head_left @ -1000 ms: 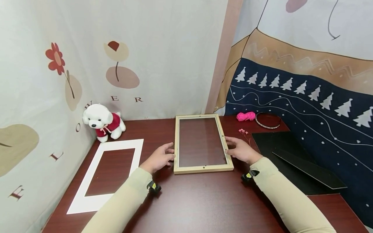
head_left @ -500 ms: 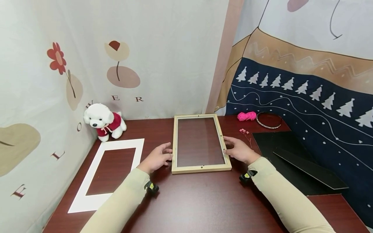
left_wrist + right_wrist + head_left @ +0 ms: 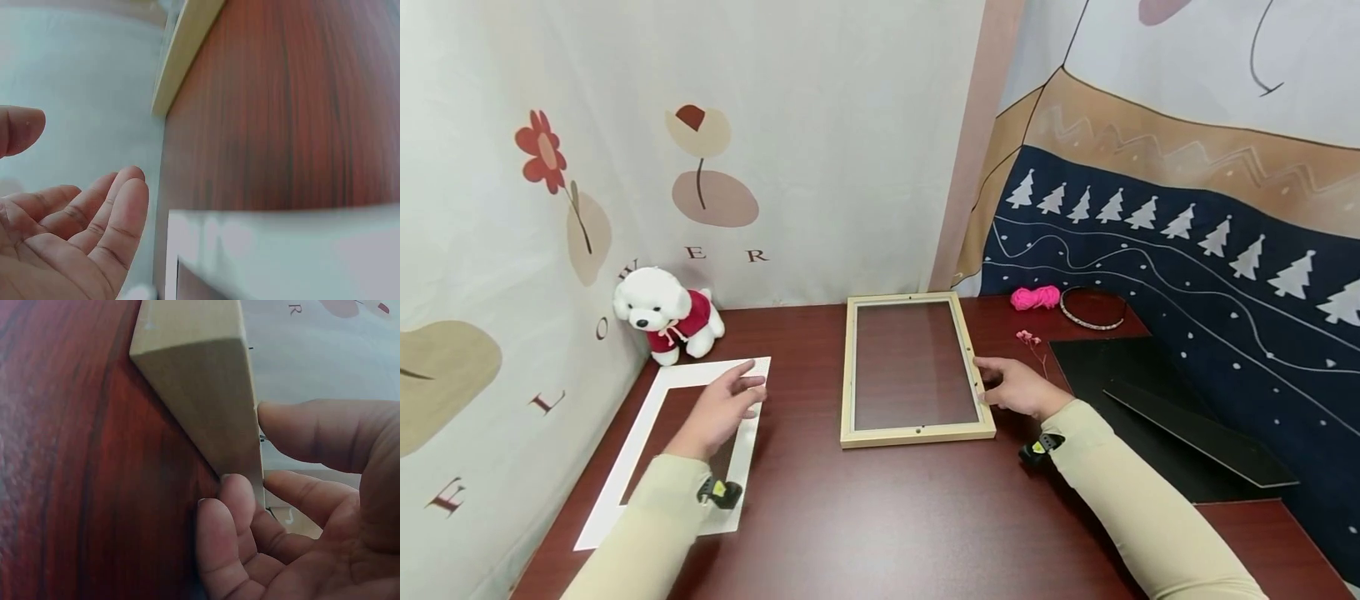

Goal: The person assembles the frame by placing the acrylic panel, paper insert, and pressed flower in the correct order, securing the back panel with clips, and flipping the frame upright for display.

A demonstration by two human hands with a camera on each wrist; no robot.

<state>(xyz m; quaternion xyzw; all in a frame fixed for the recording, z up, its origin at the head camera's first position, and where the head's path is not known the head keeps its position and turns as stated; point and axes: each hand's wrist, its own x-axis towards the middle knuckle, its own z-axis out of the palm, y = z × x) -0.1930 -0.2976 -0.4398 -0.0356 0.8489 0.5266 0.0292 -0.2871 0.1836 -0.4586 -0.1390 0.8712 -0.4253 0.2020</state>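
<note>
A light wooden picture frame (image 3: pixel 917 438) lies flat on the table, a clear pane inside its border. My right hand (image 3: pixel 1017 387) rests against the frame's right edge. In the right wrist view, that hand's thumb (image 3: pixel 312 434) touches the upper edge of the frame, and loosely bent fingers (image 3: pixel 219 544) lie along its side. My left hand (image 3: pixel 718 412) hovers over a white mat (image 3: pixel 613 525) with a rectangular cut-out, left of the frame. Its fingers (image 3: pixel 122 231) are extended, apart from the thumb, and hold nothing.
A white plush dog (image 3: pixel 658 312) in a red top stands at the back left. Pink yarn (image 3: pixel 1034 297), a headband (image 3: pixel 1093 326) and a small pink flower sprig (image 3: pixel 1028 337) lie at the back right. A black backing board (image 3: pixel 1097 367) with a raised flap lies right of my hand.
My left hand has left the frame's left edge and moved left over the white mat. The frame has shifted slightly left, while my right hand stays at its right edge.
</note>
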